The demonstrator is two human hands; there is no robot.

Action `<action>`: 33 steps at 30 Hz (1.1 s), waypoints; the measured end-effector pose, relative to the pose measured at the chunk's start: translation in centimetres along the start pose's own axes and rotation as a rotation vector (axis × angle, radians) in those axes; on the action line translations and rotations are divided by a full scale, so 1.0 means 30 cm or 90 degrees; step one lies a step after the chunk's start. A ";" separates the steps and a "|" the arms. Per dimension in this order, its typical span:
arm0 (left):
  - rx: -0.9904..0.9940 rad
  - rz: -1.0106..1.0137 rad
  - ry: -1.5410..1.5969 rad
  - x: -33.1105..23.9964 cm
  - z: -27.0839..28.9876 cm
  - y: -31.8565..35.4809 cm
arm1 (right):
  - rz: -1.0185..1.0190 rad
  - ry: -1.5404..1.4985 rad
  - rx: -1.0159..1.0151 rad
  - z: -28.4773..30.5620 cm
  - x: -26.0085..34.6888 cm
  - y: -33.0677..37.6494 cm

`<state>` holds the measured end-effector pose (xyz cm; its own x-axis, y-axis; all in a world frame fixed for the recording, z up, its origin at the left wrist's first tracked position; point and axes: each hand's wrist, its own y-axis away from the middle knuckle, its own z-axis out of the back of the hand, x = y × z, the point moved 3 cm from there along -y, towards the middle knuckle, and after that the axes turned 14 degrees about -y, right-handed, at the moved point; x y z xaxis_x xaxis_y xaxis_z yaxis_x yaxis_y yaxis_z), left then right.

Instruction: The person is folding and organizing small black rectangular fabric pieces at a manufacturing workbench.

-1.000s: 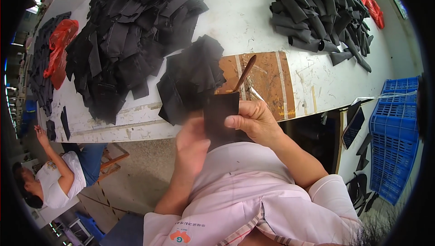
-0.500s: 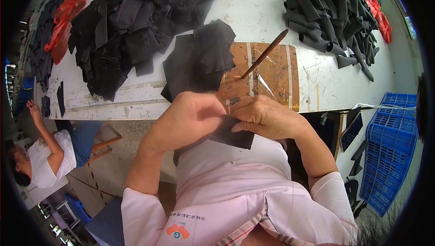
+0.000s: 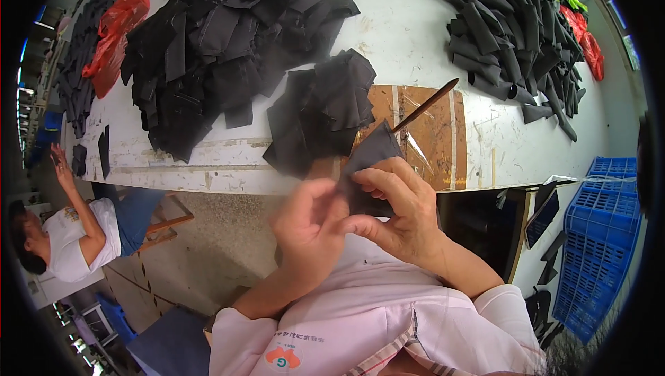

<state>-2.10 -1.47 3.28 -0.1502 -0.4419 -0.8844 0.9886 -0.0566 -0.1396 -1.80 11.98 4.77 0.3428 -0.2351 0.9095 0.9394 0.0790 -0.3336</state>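
1. Pinching one dark fabric piece [image 3: 369,161] between them, the left hand [image 3: 308,227] and right hand [image 3: 405,210] hold it at chest height, fingers clamped on its edges, seemingly for folding.
2. One brown pointed stick [image 3: 424,106] rests on the brown board [image 3: 433,137] at the bench [image 3: 409,36] edge, within reach.
3. One small stack of dark pieces [image 3: 322,112] lies just behind.
4. Two large dark heaps [image 3: 222,36] lie farther back.

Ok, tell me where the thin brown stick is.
In the head view, the thin brown stick lies slanted on the brown cardboard patch of the white table, right of the small stack of black fabric pieces, beyond the right hand.
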 end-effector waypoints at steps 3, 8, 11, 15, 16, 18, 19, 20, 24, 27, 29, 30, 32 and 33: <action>-0.020 -0.042 -0.035 -0.011 -0.017 -0.014 | 0.014 -0.018 -0.023 0.002 -0.015 -0.002; -0.119 -0.215 -0.156 -0.042 -0.037 -0.020 | 0.040 0.063 -0.041 0.005 0.011 0.014; -0.074 -0.107 -0.064 -0.013 -0.067 -0.009 | 0.020 0.108 -0.063 0.009 -0.049 0.031; 0.109 0.224 0.380 -0.012 -0.081 -0.033 | 0.027 0.148 -0.128 0.019 -0.053 0.041; 0.137 0.240 0.394 -0.027 -0.075 -0.051 | 0.045 0.152 -0.141 0.031 -0.039 0.023; 0.236 0.258 0.446 -0.016 -0.064 -0.062 | 0.051 0.139 -0.145 0.035 -0.019 0.030; 0.231 0.256 0.445 -0.007 -0.064 -0.067 | 0.041 0.119 -0.144 0.039 -0.020 0.031; 0.266 0.262 0.470 0.002 -0.074 -0.069 | 0.032 0.099 -0.142 0.043 -0.022 0.029; 0.258 0.254 0.413 -0.021 -0.101 -0.075 | 0.005 0.076 -0.149 0.065 -0.043 0.025; 0.095 0.080 0.290 -0.003 -0.138 -0.050 | 0.013 0.123 -0.155 0.056 -0.036 0.032; 0.006 -0.025 0.070 -0.022 -0.119 -0.057 | 0.050 0.213 -0.154 0.052 -0.050 0.046; 0.005 -0.027 0.068 -0.014 -0.123 -0.070 | 0.051 0.211 -0.155 0.046 -0.053 0.036; 0.059 0.143 0.314 0.041 -0.149 -0.079 | 0.055 0.247 -0.156 0.028 -0.051 0.032; 0.085 0.189 0.372 0.062 -0.154 -0.079 | 0.052 0.253 -0.131 0.027 -0.065 0.036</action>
<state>-4.79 1.96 -0.09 0.1839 0.0998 -0.9779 0.9763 -0.1341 0.1699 -1.44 13.32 2.82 0.3491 -0.5935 0.7252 0.8745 -0.0717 -0.4796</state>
